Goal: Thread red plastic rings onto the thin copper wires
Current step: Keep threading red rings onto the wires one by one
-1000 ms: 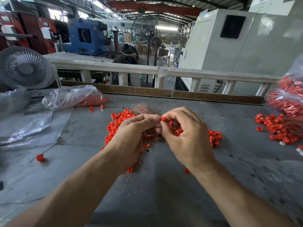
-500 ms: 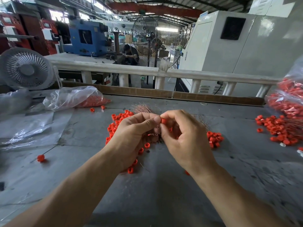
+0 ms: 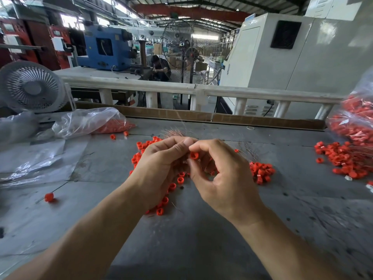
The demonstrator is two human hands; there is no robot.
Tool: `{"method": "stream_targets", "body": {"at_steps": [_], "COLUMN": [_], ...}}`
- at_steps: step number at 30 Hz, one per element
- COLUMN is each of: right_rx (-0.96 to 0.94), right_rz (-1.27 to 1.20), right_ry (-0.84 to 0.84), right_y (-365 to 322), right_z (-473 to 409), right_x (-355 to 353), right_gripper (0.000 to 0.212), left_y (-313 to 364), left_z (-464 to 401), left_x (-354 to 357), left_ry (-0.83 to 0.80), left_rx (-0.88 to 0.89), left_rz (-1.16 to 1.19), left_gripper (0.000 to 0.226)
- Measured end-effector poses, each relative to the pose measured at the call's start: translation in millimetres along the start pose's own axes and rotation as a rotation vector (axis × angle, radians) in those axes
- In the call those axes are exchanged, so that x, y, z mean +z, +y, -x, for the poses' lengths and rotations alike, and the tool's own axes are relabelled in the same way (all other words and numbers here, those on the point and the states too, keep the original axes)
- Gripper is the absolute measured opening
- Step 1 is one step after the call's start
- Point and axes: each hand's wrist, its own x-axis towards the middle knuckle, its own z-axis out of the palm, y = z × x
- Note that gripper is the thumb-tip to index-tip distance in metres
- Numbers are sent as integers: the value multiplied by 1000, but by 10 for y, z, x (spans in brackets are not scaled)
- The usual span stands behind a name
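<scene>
At the far left of the grey table (image 3: 201, 239) stands a small white fan (image 3: 32, 86), and in front of it lies a clear plastic bag (image 3: 86, 123) with red rings inside. Nearer the front edge sits one ring already on a wire (image 3: 49, 197), well apart from everything else.

In the middle, the loose rings (image 3: 141, 147) lie scattered under and around both hands. The left hand (image 3: 161, 168) has its fingers curled, the thumb pressed up against the forefinger (most likely pinching a wire end, though the wire itself is too fine to make out there). Just behind the knuckles a tuft of copper wires (image 3: 173, 133) fans up from the table. The right hand (image 3: 222, 178) pinches a single red ring (image 3: 194, 155) between thumb and forefinger, touching the left thumb tip; its other fingers are loosely curled and hold nothing.

Further right lies a smaller clump of rings (image 3: 261, 171), then a big heap of finished pieces (image 3: 343, 158) spilling from a second bag (image 3: 357, 122).

The risk now, as I judge it, is the meeting of hole and wire. The wire is thin and soft, so a slight miss could bend its tip or let it slide past the ring. The ring is small and smooth, and a loosened pinch could drop it into the scatter below.
</scene>
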Motion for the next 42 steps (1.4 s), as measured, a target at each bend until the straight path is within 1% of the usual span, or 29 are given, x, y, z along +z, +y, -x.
{"method": "stream_targets", "body": {"at_steps": [2, 5, 9, 13, 16, 18, 21, 26, 29, 35, 39, 42], "right_rx": [24, 38, 34, 63, 77, 93, 115, 130, 153, 218, 258, 397], "right_rz": [-8, 11, 78, 87, 101, 102, 114, 141, 144, 147, 192, 305], "right_ry": [-8, -21, -69, -118, -145, -173, -192, -212, -201, -178, -99, -14], "right_y": [7, 31, 96, 135, 136, 136, 139, 162, 177, 250, 333, 486], "right_z": [2, -1, 5, 20, 24, 26, 33, 47, 47, 17, -14, -39], "right_x": [0, 6, 13, 42, 59, 60, 57, 54, 58, -20, -63, -185], "right_gripper": [20, 22, 20, 16, 17, 17, 16, 15, 14, 15, 12, 9], "left_y": [18, 24, 28, 8, -22, -34, -30, -10, 7, 11, 8, -5], "left_z": [-10, -26, -50, -75, -87, -84, -89, -77, -75, -97, -98, -107], "left_x": [-1, -13, -45, -100, -149, -161, -167, -159, -139, -167, -187, -219], "left_ry": [34, 149, 270, 350, 403, 409, 416, 407, 390, 449, 424, 432], "left_rx": [27, 66, 86, 70, 65, 63, 65, 47, 55, 79, 53, 64], "left_rz": [-13, -108, -204, -281, -369, -410, -387, -345, -287, -242, -294, -469], "left_gripper": [22, 31, 21, 20, 18, 16, 13, 14, 17, 17, 14, 10]}}
